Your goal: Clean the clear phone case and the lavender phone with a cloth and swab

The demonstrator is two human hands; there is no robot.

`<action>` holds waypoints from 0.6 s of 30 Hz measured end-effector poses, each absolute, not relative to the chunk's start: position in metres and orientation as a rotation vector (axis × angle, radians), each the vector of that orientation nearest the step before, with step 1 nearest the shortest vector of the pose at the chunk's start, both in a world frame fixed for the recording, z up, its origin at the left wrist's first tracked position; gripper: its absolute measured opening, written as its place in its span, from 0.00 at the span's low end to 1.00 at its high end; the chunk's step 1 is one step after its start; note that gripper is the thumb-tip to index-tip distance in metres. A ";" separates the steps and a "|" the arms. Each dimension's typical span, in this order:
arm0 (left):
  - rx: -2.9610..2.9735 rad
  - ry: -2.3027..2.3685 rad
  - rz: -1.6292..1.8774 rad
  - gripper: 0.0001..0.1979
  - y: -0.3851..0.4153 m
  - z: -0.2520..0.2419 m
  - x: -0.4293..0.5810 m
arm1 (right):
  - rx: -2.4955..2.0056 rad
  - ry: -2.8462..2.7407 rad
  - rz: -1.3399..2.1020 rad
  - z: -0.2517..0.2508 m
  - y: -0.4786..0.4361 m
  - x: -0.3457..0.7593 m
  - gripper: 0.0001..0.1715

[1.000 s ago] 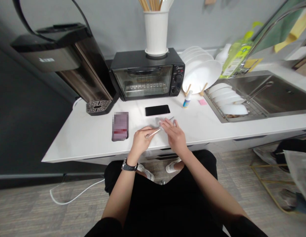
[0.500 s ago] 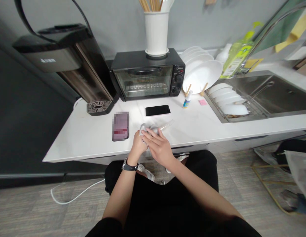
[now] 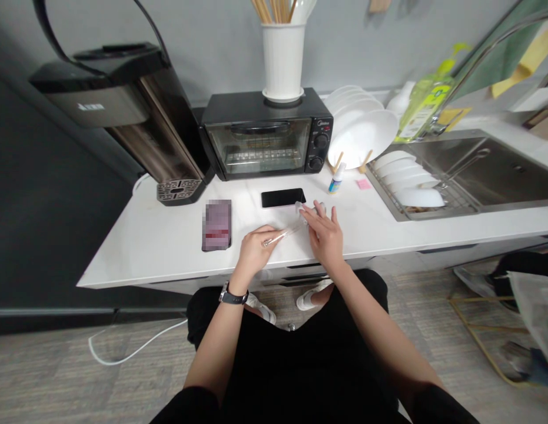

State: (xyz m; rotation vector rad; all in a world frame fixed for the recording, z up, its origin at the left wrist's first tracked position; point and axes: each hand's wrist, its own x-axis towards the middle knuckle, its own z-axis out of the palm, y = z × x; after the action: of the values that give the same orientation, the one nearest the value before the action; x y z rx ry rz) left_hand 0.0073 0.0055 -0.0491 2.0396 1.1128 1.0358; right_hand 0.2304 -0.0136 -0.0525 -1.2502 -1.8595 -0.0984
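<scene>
Over the white, glossy surface, the left hand, a black watch at its wrist, pinches one end of a thin, transparent, flat item seen nearly edge-on. The right hand lies at its far end, fingers partly spread over a pale grey, crumpled cloth; how firmly they grip I cannot tell. Just beyond lies a black-screened, rectangular phone.
</scene>
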 end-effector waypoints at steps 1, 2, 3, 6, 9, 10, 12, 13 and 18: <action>2.035 1.122 1.035 0.12 0.005 -0.049 0.008 | -1.268 -1.841 -0.102 -0.052 -0.011 0.232 0.31; 2.033 1.132 1.033 0.12 0.005 -0.048 0.008 | -1.271 -1.834 -0.100 -0.052 -0.010 0.231 0.31; 2.032 1.140 1.029 0.12 0.005 -0.048 0.008 | -1.263 -1.836 -0.089 -0.052 -0.011 0.226 0.32; 2.048 1.153 1.025 0.11 0.006 -0.049 0.007 | -1.181 -1.878 -0.033 -0.052 -0.022 0.198 0.33; 2.098 1.265 0.991 0.10 0.009 -0.054 0.003 | -1.051 -1.968 0.013 -0.053 -0.038 0.165 0.33; 2.118 1.313 0.961 0.10 0.010 -0.056 0.002 | -1.021 -1.995 0.017 -0.053 -0.043 0.157 0.33; 2.157 1.367 0.898 0.11 0.011 -0.059 -0.001 | -0.985 -2.041 0.014 -0.054 -0.049 0.150 0.33; 2.173 1.372 0.883 0.11 0.011 -0.059 -0.002 | -0.974 -2.057 0.005 -0.055 -0.051 0.151 0.34; 2.193 1.306 0.931 0.10 0.009 -0.054 0.002 | -1.002 -2.085 -0.074 -0.055 -0.043 0.186 0.33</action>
State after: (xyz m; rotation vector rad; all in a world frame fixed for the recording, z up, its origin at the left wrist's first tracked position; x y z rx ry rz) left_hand 0.0020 0.0093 -0.0535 2.1930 1.3058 0.9314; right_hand 0.1855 -0.0429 -0.0551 -1.0018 -2.0850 -0.0745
